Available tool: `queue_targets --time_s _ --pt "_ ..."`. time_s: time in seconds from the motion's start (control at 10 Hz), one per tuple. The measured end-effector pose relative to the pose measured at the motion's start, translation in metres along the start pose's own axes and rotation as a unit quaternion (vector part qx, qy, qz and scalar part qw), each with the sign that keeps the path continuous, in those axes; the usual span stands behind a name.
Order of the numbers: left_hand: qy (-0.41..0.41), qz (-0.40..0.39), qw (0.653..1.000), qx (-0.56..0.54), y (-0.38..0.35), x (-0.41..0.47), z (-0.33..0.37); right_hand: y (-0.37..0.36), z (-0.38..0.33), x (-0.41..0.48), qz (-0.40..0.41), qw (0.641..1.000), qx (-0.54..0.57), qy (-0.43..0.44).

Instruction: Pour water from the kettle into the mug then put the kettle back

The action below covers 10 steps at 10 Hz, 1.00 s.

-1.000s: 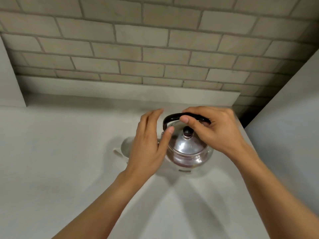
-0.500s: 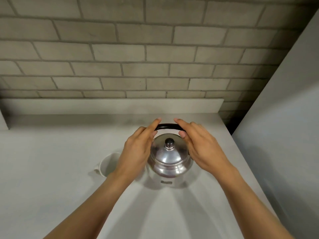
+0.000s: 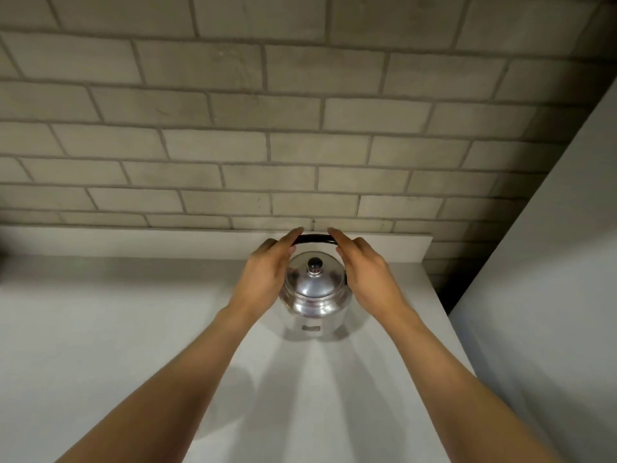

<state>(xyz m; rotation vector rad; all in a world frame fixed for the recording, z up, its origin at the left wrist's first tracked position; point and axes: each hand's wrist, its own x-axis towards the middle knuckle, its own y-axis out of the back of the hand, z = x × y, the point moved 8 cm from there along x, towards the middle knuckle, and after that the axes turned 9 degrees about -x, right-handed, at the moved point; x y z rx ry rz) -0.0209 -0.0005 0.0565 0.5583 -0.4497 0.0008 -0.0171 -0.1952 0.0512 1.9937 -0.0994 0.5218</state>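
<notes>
A shiny steel kettle [image 3: 314,295] with a black knob and a black handle [image 3: 315,239] stands upright on a pale base [image 3: 329,329] near the back of the white counter [image 3: 100,329]. My left hand [image 3: 263,279] lies against the kettle's left side, fingers over the left end of the handle and thumb beneath it. My right hand [image 3: 367,279] mirrors it on the right end of the handle. The mug is not visible; my left forearm covers the counter where it would be.
A low white upstand [image 3: 167,242] and a grey brick wall [image 3: 300,145] rise directly behind the kettle. A tall white panel [image 3: 551,295] closes off the counter on the right, with a dark gap at the back right corner.
The kettle now sits farther back, near the upstand, with both hands at the ends of its handle. The mug, visible left of the kettle earlier, has dropped out of sight. The view has tilted up.
</notes>
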Motion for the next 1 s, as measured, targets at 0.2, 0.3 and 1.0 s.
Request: queue_targets --time_s 0.2,0.3,1.0 --pt "0.087 -0.01 0.993 -0.078 -0.023 0.036 -0.06 -0.046 0.026 0.04 -0.098 0.995 0.026 -0.017" --pt "0.098 -0.017 0.992 -0.074 -0.031 0.049 -0.084 -0.067 0.036 0.054 -0.125 0.991 0.038 -0.03" --pt "0.089 -0.048 0.995 -0.009 -0.025 0.074 -0.097 -0.067 0.03 0.077 -0.108 0.992 0.056 -0.028"
